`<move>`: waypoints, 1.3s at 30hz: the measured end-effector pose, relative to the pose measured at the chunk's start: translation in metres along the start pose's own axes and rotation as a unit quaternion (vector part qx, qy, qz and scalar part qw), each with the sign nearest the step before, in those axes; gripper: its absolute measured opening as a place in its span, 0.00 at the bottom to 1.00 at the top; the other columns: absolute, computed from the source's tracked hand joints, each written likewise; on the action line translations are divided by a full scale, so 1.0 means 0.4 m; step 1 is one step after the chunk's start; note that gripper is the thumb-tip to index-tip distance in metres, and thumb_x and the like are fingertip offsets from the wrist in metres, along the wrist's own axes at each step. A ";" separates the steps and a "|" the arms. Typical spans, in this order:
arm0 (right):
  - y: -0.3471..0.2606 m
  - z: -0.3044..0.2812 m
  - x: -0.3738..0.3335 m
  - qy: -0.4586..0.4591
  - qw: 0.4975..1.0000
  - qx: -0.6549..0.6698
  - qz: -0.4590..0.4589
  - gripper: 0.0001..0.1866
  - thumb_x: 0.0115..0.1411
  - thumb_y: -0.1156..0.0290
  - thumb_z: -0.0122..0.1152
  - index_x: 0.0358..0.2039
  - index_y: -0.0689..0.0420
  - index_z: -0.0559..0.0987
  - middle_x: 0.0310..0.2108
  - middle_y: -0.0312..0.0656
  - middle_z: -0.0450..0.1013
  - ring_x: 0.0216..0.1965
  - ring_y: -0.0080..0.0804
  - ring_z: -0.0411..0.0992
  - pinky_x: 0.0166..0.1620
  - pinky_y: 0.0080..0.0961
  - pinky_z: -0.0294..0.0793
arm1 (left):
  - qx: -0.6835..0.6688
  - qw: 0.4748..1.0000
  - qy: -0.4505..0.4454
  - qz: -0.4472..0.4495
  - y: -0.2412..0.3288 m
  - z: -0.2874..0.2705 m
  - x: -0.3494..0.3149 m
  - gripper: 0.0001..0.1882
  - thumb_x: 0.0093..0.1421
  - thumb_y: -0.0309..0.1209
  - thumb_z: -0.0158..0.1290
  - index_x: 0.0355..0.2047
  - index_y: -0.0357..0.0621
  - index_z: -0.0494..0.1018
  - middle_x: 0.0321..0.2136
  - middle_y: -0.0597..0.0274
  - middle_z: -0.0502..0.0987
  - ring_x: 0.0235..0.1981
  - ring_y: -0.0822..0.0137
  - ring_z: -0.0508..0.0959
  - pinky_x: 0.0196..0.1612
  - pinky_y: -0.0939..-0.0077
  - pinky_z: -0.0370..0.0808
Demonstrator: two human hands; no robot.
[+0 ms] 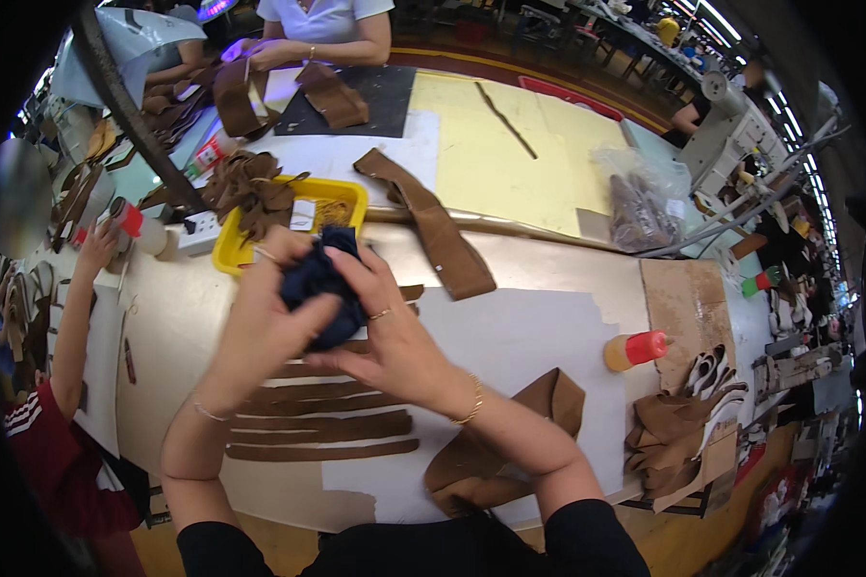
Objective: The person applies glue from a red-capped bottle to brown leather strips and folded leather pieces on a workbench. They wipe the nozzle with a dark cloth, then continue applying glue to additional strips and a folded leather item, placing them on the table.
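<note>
At the far left a co-worker's hand (97,245) in a red sleeve reaches up toward a red-capped bottle (137,226) near the counter (548,274) edge. The person's left hand (265,322) rises from the lower edge with the wrist bent, a thin bracelet on it, and its fingers curl closed around the left side of a dark blue cloth wad (322,288), held above the counter just in front of a yellow tray (342,192). The tray holds brown leather scraps and a small white tag. The right hand (394,337), with a ring and a gold bracelet, comes in at a slant from the lower right, and its fingers and thumb pinch shut on the same cloth from the right, so both hands touch it and each other. Beneath them lie long brown leather strips (322,423) in a row on the counter. A folded brown leather piece (500,442) lies under the right forearm on a white sheet (529,337). Further right stands an orange bottle with a red cap (635,349), lying on its side, and beyond it a pile of brown cut pieces (683,413) sits at the counter's right edge, with a clear plastic bag (640,202) well behind
</note>
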State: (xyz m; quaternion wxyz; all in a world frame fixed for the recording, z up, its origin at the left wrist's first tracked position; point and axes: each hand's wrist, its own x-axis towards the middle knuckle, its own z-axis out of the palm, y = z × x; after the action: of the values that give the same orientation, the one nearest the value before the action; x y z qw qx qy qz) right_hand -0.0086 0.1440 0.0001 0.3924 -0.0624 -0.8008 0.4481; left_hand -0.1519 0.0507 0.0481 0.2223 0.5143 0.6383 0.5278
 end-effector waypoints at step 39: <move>0.553 -0.475 0.067 -0.271 0.736 -0.620 0.024 0.07 0.47 0.78 0.54 0.25 0.54 0.80 0.29 0.41 0.76 0.39 0.39 0.72 0.43 0.32 0.73 | 0.550 0.757 0.304 -0.180 -0.704 -0.444 -0.230 0.12 0.60 0.31 0.49 0.42 0.42 0.74 0.43 0.55 0.73 0.46 0.53 0.72 0.50 0.59 0.68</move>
State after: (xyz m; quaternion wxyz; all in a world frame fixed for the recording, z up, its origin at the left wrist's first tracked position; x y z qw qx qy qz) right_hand 0.0474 0.4137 -0.0993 0.0220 -0.1870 -0.9720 -0.1404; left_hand -0.3833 -0.0862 -0.1688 -0.2138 0.2367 0.9334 0.1643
